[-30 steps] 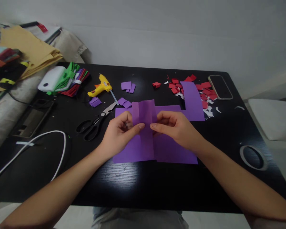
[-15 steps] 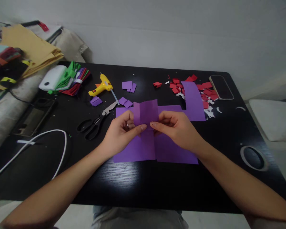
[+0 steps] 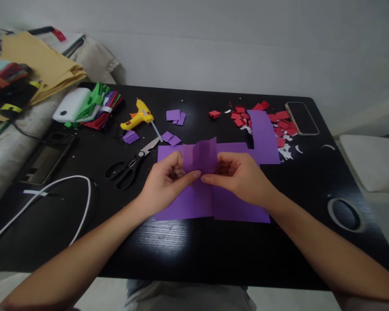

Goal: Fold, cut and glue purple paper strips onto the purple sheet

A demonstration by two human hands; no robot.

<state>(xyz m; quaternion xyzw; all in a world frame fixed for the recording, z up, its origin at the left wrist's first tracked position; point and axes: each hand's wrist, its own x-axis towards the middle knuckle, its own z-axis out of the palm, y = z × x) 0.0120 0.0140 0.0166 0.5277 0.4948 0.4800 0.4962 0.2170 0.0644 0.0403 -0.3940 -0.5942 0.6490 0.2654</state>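
Between my two hands is a creased piece of purple paper (image 3: 200, 156), its upper part standing up. My left hand (image 3: 168, 179) is closed on its left side, thumb along the lower fold. On the other side my right hand (image 3: 238, 175) pinches it, the two thumb tips nearly meeting at the bottom edge. Fingers behind the paper are partly hidden. Beneath the hands, larger purple sheets (image 3: 240, 207) lie flat on the black table. A purple strip (image 3: 264, 136) lies to their upper right.
Black-handled scissors (image 3: 129, 170), a yellow glue gun (image 3: 139, 115) and small purple paper pieces (image 3: 173, 115) lie to the left and behind. Red paper pieces (image 3: 282, 125), white scraps and a phone (image 3: 301, 118) are at right, with a tape roll (image 3: 346, 214) nearer. A white cable (image 3: 88, 194) curves at left.
The held paper's lower part has been folded up, so its hanging part no longer shows below the thumbs. My right thumb has slid slightly left and down toward the left one.
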